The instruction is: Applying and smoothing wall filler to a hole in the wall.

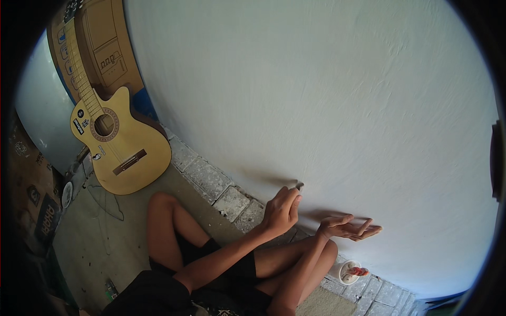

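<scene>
My left hand (282, 211) is closed in front of the white wall (337, 121). A small dark-tipped thing (300, 186) sticks out of its fingers at the wall's surface; its kind cannot be made out. Farther right, my right hand (347, 228) is held low by the wall with its fingers stretched out and apart. Nothing shows in it. Beside my right knee stands a white cup (342, 278) with pale stuff inside and a red-orange piece (359, 271) at its rim.
An acoustic guitar (134, 158) leans at the left against a large brown carton (103, 42). Worn grey bricks (232, 203) run along the wall's foot. Thin wire (108, 208) lies on the floor near another carton (31, 184). My bent legs (166, 226) are close to the bricks.
</scene>
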`<state>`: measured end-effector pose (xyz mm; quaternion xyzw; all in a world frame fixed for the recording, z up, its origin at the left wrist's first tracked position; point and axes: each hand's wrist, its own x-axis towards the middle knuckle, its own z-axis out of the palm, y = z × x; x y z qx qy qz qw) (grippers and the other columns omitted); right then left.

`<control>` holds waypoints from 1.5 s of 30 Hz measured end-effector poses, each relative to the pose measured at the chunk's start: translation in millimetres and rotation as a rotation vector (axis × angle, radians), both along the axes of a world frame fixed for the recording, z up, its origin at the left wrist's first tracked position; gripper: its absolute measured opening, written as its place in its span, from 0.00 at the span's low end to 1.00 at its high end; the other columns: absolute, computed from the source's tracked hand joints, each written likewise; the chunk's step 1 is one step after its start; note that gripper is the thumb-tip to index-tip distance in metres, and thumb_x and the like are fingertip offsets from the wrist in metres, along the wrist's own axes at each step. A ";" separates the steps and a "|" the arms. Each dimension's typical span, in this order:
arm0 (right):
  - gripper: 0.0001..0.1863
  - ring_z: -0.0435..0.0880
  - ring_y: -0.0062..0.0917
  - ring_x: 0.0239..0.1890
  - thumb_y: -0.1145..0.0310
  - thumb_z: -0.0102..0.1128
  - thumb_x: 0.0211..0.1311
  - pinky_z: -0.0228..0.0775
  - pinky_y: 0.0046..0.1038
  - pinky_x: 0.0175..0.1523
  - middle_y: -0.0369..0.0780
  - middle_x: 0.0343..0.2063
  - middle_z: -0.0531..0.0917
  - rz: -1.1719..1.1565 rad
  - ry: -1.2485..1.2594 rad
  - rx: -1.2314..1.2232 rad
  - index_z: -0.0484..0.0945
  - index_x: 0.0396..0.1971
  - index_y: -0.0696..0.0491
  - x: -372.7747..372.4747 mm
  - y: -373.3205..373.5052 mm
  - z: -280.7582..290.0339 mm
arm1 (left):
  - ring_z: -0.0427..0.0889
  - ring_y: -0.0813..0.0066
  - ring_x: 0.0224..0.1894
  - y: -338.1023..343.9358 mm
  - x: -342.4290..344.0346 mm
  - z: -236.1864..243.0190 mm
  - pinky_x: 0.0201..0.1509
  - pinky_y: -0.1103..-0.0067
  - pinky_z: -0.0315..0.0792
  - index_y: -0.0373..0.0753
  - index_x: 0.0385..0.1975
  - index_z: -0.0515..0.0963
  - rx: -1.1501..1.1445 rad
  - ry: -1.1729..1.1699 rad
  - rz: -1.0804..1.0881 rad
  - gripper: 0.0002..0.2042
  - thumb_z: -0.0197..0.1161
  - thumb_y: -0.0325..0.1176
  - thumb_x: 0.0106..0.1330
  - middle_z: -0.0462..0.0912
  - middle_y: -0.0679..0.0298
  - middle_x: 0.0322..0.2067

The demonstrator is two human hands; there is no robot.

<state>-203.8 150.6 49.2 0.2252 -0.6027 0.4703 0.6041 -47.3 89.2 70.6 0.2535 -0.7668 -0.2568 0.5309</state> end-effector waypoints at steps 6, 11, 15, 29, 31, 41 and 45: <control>0.25 0.48 0.49 0.70 0.56 0.39 0.71 0.44 0.55 0.70 0.51 0.66 0.51 0.020 -0.066 -0.021 0.61 0.59 0.59 0.9 -0.3 -2.7 | 0.67 0.52 0.24 -7.4 -1.8 3.1 0.29 0.67 0.64 0.33 0.28 0.65 -0.003 0.056 0.032 0.06 0.51 0.25 0.67 0.66 0.53 0.23; 0.26 0.48 0.49 0.70 0.56 0.40 0.71 0.44 0.55 0.70 0.51 0.65 0.51 -0.029 -0.097 0.010 0.61 0.58 0.60 4.9 1.7 -1.8 | 0.67 0.53 0.23 -10.1 -1.8 -1.3 0.28 0.68 0.64 0.33 0.27 0.65 0.002 0.065 0.030 0.06 0.51 0.25 0.66 0.65 0.53 0.23; 0.25 0.49 0.49 0.69 0.56 0.40 0.71 0.45 0.56 0.70 0.51 0.65 0.51 -0.008 -0.073 -0.015 0.61 0.58 0.60 4.4 -0.1 2.5 | 0.71 0.52 0.24 -5.3 -2.0 -3.1 0.26 0.65 0.65 0.34 0.30 0.67 -0.032 0.041 0.004 0.04 0.53 0.26 0.66 0.69 0.54 0.22; 0.24 0.48 0.49 0.70 0.58 0.39 0.71 0.46 0.54 0.70 0.51 0.66 0.50 -0.008 -0.063 0.010 0.61 0.58 0.60 5.6 0.8 1.8 | 0.64 0.63 0.20 2.3 -7.9 -6.0 0.26 0.72 0.63 0.34 0.25 0.63 0.069 0.118 -0.045 0.10 0.50 0.28 0.69 0.65 0.57 0.19; 0.24 0.48 0.49 0.70 0.58 0.40 0.71 0.46 0.54 0.70 0.51 0.66 0.50 0.001 -0.067 -0.003 0.62 0.58 0.60 3.9 1.3 1.7 | 0.65 0.65 0.19 -5.5 -7.8 -6.2 0.26 0.73 0.62 0.34 0.24 0.63 0.096 0.140 -0.029 0.11 0.50 0.28 0.70 0.65 0.57 0.19; 0.26 0.48 0.48 0.70 0.56 0.39 0.71 0.44 0.54 0.70 0.50 0.66 0.51 -0.004 -0.030 0.007 0.61 0.60 0.60 2.0 -0.9 1.5 | 0.66 0.79 0.20 -2.2 -7.3 -5.9 0.25 0.79 0.63 0.35 0.26 0.62 0.249 0.165 -0.066 0.13 0.46 0.33 0.73 0.70 0.62 0.19; 0.26 0.47 0.48 0.70 0.56 0.38 0.71 0.45 0.55 0.70 0.51 0.66 0.51 -0.048 -0.113 0.021 0.61 0.59 0.60 7.6 2.6 2.1 | 0.66 0.71 0.20 -0.1 -5.7 0.8 0.27 0.75 0.63 0.34 0.27 0.62 0.377 0.200 -0.160 0.11 0.47 0.31 0.72 0.66 0.59 0.18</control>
